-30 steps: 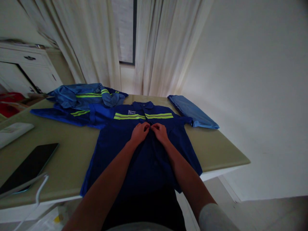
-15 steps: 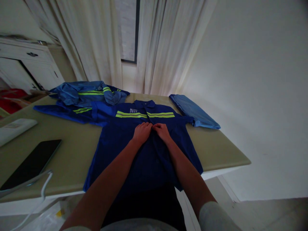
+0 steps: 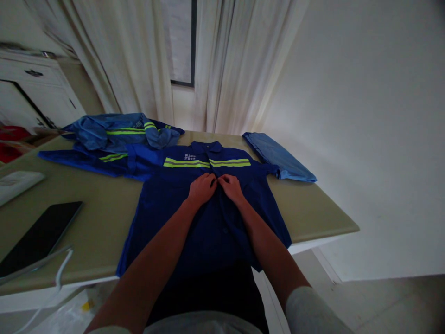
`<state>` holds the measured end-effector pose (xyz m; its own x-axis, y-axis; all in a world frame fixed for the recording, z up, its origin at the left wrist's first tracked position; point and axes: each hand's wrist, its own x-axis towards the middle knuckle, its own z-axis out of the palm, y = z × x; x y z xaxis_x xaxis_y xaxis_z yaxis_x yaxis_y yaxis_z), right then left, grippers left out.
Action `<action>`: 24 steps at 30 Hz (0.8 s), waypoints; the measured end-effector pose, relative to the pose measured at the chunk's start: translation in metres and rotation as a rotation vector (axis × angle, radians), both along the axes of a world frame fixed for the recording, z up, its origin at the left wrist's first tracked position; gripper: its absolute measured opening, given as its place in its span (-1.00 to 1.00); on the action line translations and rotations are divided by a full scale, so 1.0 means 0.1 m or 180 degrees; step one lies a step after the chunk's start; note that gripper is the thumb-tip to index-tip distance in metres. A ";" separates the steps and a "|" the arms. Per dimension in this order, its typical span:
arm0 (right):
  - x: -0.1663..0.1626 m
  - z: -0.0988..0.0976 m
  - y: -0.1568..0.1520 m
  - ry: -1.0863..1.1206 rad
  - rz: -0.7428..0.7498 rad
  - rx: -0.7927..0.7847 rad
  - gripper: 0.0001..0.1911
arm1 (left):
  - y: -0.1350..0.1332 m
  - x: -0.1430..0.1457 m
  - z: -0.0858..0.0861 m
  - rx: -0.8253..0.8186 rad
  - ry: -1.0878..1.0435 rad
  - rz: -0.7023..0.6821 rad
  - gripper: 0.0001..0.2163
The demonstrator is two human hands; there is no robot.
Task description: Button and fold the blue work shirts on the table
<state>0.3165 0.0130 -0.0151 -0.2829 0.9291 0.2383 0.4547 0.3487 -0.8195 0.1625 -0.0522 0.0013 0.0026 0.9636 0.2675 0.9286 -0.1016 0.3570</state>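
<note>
A dark blue work shirt (image 3: 167, 195) lies spread on the table, collar at the far side, a yellow-green reflective band across its chest. Its left-side sleeve stretches out toward the heap of clothes. My left hand (image 3: 202, 188) and my right hand (image 3: 230, 186) meet at the front placket just below the band. Both have their fingers closed in a pinch on the cloth there. Whether a button sits between the fingertips is too small to tell. Lower on the placket a button (image 3: 225, 230) shows faintly.
Crumpled blue work clothes (image 3: 121, 132) with reflective stripes lie at the back left. A folded light blue garment (image 3: 278, 155) rests at the back right. On the left are a black tablet (image 3: 41, 236), a white cable (image 3: 62, 269) and a white box (image 3: 19, 183). The table edge (image 3: 323, 236) is near me.
My hands stay at the same spot on the placket, their fingers shifting slightly. The left hand's fingers look more curled. The whole view has moved a little.
</note>
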 end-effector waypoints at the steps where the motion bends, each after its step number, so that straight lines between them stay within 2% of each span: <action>1: 0.00 0.00 0.01 0.0124 -0.0041 -0.0069 -0.81 | 0.01 -0.01 0.00 0.0040 0.0024 0.0004 -0.75; 4: 0.00 -0.01 0.03 0.0502 -0.0231 -0.0337 -0.74 | 0.02 -0.06 0.01 0.0177 0.0063 0.0186 -0.63; 6: 0.01 -0.01 0.05 0.0649 -0.0359 -0.0387 -0.72 | 0.01 -0.09 0.01 0.0217 -0.0006 0.0335 -0.62; 10: 0.05 -0.03 0.01 0.0327 -0.0439 -0.0044 -0.70 | 0.00 -0.13 -0.09 0.0066 0.0014 0.0099 -0.62; 14: 0.06 -0.05 -0.06 -0.0353 -0.0088 0.0166 -0.68 | 0.08 -0.17 -0.18 -0.0224 0.0150 -0.0025 -0.52; 20: 0.06 0.01 -0.03 0.0164 -0.0255 0.0325 -0.60 | 0.32 -0.28 -0.15 -0.0415 0.0129 -0.0098 -0.44; 22: 0.05 0.06 -0.06 0.0223 0.0025 0.0239 -0.59 | 0.38 -0.30 -0.15 -0.0397 0.0146 -0.0127 -0.46; 24: 0.06 0.15 -0.20 0.0048 0.0552 0.0141 -0.57 | 0.44 -0.33 -0.15 -0.0398 0.0169 -0.0140 -0.49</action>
